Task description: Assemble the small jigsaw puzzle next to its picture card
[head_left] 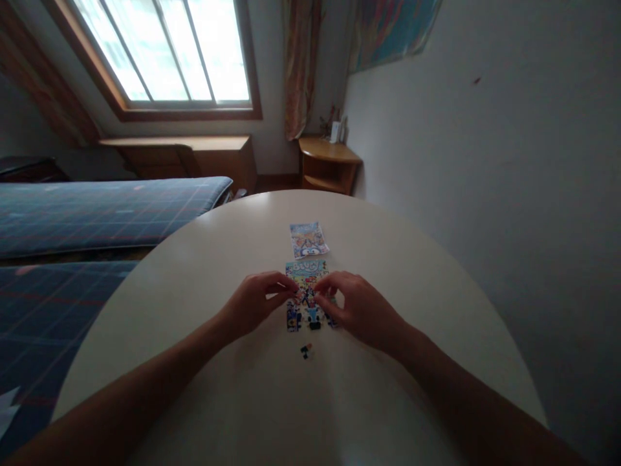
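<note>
A small colourful printed card [306, 272] lies flat on the round white table [242, 388], with tiny toy pieces [310, 317] along its near edge. My left hand [257, 301] rests at the card's left side, its fingers pinched together over the middle. My right hand [356, 307] mirrors it from the right, also pinched. The fingertips of both meet above the card on something too small to make out. A second printed leaflet [308, 239] lies just beyond the card. One tiny dark piece [306, 351] sits alone nearer to me.
A blue checked bed [97, 213] runs along the left of the table. A wooden desk [194, 152] stands under the window, and a wooden corner shelf [330, 162] with small items stands at the back. A plain wall is close on the right.
</note>
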The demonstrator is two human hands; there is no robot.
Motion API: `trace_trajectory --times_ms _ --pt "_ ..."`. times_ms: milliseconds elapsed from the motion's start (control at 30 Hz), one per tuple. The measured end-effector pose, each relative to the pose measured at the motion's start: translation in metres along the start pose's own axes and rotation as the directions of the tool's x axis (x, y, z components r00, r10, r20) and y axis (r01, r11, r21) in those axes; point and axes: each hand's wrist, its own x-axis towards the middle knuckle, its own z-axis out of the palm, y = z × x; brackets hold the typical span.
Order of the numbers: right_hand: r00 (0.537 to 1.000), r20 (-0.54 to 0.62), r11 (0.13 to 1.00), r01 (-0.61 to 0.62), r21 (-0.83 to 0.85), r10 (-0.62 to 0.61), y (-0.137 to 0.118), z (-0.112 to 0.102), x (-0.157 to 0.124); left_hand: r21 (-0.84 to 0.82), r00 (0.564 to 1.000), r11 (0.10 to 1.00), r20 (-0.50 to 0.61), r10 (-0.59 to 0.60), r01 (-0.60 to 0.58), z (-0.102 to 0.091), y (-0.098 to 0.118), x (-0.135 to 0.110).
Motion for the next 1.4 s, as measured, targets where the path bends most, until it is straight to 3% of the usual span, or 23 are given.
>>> trace_trajectory --times_ms 167,300,400,500,600,700,933,1233,1400 --pt "1.0 -0.001 0.98 -0.009 0.201 0.009 -0.006 0.008 -0.002 -0.254 0.999 0.967 0.007 -0.031 0.032 0.015 0.005 -0.005" --pt "0.999 0.032 0.952 -0.034 0.304 0.026 -0.007 0.01 -0.004 -0.289 0.998 0.956 -0.024 -0.066 0.056 0.019 0.008 -0.006" --pt "0.999 0.034 0.943 -0.038 0.33 0.028 -0.004 0.007 -0.003 -0.218 0.997 0.974 -0.036 -0.068 0.058 0.019 0.01 -0.007" --pt "0.998 0.01 0.959 -0.057 0.278 0.056 0.002 0.001 -0.001 0.013 0.995 0.997 -0.069 0.072 -0.071 0.019 0.01 -0.007" --pt "0.991 0.015 0.964 -0.131 0.233 0.131 0.01 -0.005 0.002 0.233 0.97 0.942 0.053 0.235 -0.241 0.018 0.009 -0.008" --pt "0.977 0.032 0.957 -0.212 0.198 0.21 0.016 -0.007 0.005 0.34 0.929 0.867 0.196 0.313 -0.364 0.018 0.008 -0.009" --pt "0.965 0.058 0.953 -0.26 0.154 0.254 0.021 -0.002 0.004 0.471 0.903 0.779 0.323 0.284 -0.413 0.016 0.007 -0.012" --pt "0.967 0.238 0.996 -0.09 0.0 0.087 0.017 -0.005 -0.001 0.481 0.895 0.775 0.373 0.244 -0.411 0.013 0.012 -0.012" --pt "0.965 0.216 0.987 -0.16 0.023 0.151 0.016 -0.005 -0.001 0.49 0.891 0.763 0.381 0.248 -0.422 0.013 0.012 -0.011"
